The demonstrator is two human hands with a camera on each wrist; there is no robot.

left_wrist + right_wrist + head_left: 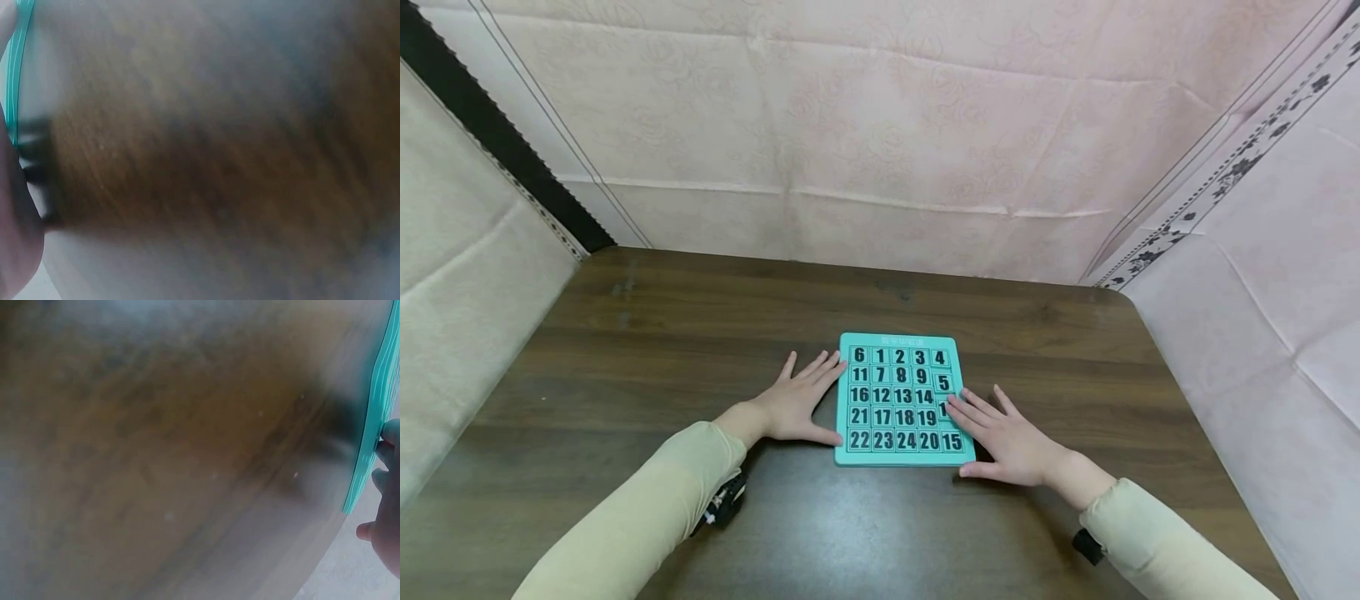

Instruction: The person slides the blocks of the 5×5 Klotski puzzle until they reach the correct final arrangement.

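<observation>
A turquoise number slide puzzle (898, 459) lies flat on the table, its square tiles bearing black numbers in rows. In the right column the 5 tile (943, 382) sits a little lower than the 9 beside it. My left hand (793, 406) is spread at the puzzle's left side, fingertips and thumb at its edge. My right hand (1011, 443) lies at the right side, fingers reaching onto the right column and partly covering a tile whose number starts with 1. The left wrist view shows the puzzle's edge (12, 81); in the right wrist view, fingers (379, 479) overlap its side.
The dark wooden table (715, 308) has rounded far corners. Pale patterned cloth (887, 150) hangs behind it, with more cloth on both sides. A black strip (497, 125) runs along the left cloth. Dark wrist devices (724, 502) sit under both sleeves.
</observation>
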